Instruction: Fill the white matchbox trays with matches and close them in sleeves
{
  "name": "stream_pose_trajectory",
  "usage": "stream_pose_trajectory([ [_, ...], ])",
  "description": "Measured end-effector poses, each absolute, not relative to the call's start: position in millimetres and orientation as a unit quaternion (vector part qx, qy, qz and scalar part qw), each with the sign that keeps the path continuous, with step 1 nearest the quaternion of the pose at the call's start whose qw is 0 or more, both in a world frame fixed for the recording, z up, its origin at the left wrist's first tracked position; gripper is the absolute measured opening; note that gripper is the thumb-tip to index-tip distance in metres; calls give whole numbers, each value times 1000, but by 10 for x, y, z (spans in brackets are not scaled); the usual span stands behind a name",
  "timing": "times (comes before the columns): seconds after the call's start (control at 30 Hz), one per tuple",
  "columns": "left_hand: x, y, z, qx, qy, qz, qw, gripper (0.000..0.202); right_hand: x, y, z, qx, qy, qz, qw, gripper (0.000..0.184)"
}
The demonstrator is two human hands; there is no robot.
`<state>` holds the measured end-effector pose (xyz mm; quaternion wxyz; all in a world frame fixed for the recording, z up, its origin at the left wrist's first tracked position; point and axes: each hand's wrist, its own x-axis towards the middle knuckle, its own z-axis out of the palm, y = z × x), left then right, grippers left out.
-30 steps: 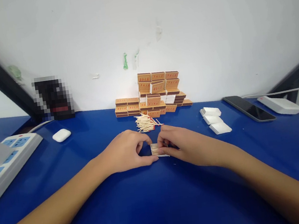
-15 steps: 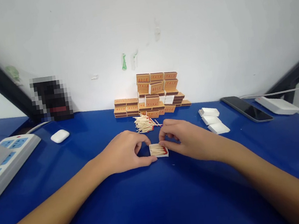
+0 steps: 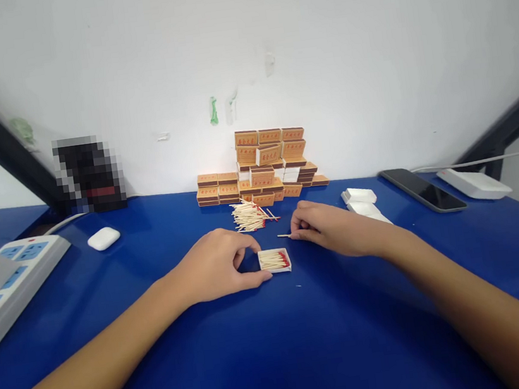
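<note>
A small white matchbox tray holds a layer of matches with their red heads to the right. My left hand grips the tray's left end between thumb and forefinger, keeping it on the blue table. Up and to the right of the tray, my right hand pinches a single match, whose pale stick points left; its head is hidden by the fingers. Behind the tray lies a loose pile of matches, most heads facing right.
Stacked orange matchboxes stand against the wall. At right are white empty trays, a black phone and a white box. A power strip and a white earbud case lie on the left.
My right hand has moved from the tray up and to the right, and a match now shows in its fingers. The left hand stays at the tray.
</note>
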<state>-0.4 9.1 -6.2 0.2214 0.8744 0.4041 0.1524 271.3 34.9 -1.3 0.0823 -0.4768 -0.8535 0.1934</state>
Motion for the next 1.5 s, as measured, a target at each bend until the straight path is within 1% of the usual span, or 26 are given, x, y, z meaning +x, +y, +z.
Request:
stream_pose_trajectory([
  [0.07, -10, 94, -65, 874, 404, 153, 223, 31, 2698, 296, 43, -468, -856, 199, 86, 21],
  [0.27, 1, 80, -79, 880, 399, 163, 201, 29, 2436, 25, 150, -423, -861, 248, 135, 25],
  [0.53, 8, 86, -87, 878, 401, 158, 210, 31, 2323, 2, 17, -423, -866, 237, 122, 17],
  [0.77, 7, 89, -87, 878, 397, 161, 213, 30, 2433, -1, 66, -428, -874, 209, 96, 13],
  [0.83, 7, 91, -92, 879, 397, 162, 210, 31, 2416, 8, 71, -429, -873, 202, 113, 15],
  [0.9, 2, 90, -100, 879, 396, 166, 208, 31, 2402, 57, 55, -435, -868, 183, 151, 15],
  [1.03, -5, 75, -104, 881, 389, 167, 210, 32, 2413, 276, -29, -451, -857, 125, 217, 7],
  [1.1, -1, 65, -100, 883, 386, 163, 212, 32, 2421, 411, -72, -455, -858, 102, 214, 7],
  [1.23, 10, 55, -96, 887, 379, 162, 209, 29, 2412, 619, -138, -470, -861, 69, 181, 4],
  [1.27, 12, 56, -98, 888, 377, 164, 206, 29, 2409, 651, -150, -471, -862, 70, 175, 3],
  [1.37, 10, 60, -102, 891, 370, 170, 200, 29, 2421, 685, -153, -464, -867, 82, 165, 9],
  [1.5, 2, 58, -93, 885, 383, 173, 199, 29, 2462, 531, -19, -446, -873, 105, 169, 11],
])
